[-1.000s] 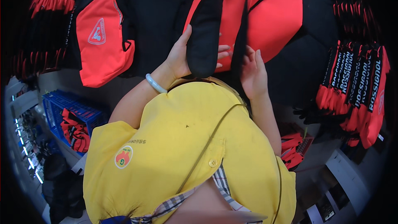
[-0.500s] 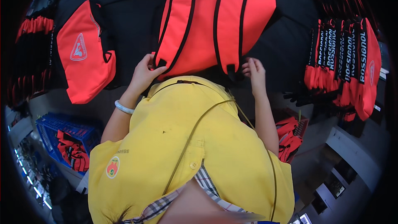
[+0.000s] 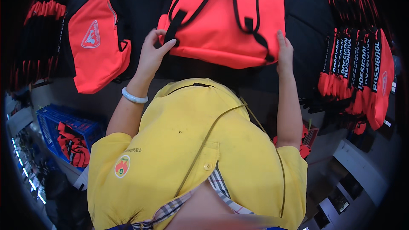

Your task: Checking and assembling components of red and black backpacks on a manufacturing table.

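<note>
A bright red-orange backpack (image 3: 208, 32) lies in front of me with its shoulder straps facing up, its top cut off by the picture's edge. The padded straps have black edging, and black webbing runs from their ends to the bag's lower corners. My left hand (image 3: 151, 55) is closed on the lower left corner, thumb beside the black webbing strap (image 3: 174, 27). Along the lower right side my right hand (image 3: 285, 53) lies with fingers stretched out against the fabric; its thumb is hard to see.
Black cloth (image 3: 145, 4) covers the table. Another red-orange bag (image 3: 96, 47) lies to the left. Stacks of red-and-black bags (image 3: 349, 68) stand at the right, more (image 3: 42, 38) at the far left. Below, a blue crate (image 3: 49, 123) holds red pieces; a red crate (image 3: 313, 136) is partly hidden.
The backpack's lower edge has moved away from my body, and its straps lie differently. My right hand has gone from near the right strap's end to the bag's side. My left hand stays at the left corner.
</note>
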Demonstrator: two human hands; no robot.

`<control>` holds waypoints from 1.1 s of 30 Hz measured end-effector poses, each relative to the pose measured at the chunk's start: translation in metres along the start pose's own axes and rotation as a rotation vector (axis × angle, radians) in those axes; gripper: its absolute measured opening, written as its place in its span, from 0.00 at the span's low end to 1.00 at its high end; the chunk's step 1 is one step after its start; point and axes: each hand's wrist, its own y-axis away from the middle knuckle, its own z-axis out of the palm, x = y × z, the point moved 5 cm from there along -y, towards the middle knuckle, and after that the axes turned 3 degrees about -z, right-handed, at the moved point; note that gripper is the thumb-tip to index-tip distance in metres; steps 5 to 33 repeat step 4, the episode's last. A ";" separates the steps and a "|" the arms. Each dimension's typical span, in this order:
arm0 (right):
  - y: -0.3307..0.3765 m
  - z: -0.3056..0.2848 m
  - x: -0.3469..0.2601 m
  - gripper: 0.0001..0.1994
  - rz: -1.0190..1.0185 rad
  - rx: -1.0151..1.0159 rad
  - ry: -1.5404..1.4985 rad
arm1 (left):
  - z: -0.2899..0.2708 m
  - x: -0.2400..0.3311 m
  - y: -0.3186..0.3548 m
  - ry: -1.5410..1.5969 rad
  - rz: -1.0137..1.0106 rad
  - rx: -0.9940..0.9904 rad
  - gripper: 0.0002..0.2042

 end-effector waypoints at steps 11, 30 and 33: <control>0.022 -0.014 0.022 0.27 0.167 -0.091 0.435 | 0.016 -0.005 0.012 -0.367 0.038 -0.027 0.18; 0.022 -0.014 0.022 0.27 0.167 -0.091 0.435 | 0.016 -0.005 0.012 -0.367 0.038 -0.027 0.18; 0.022 -0.014 0.022 0.27 0.167 -0.091 0.435 | 0.016 -0.005 0.012 -0.367 0.038 -0.027 0.18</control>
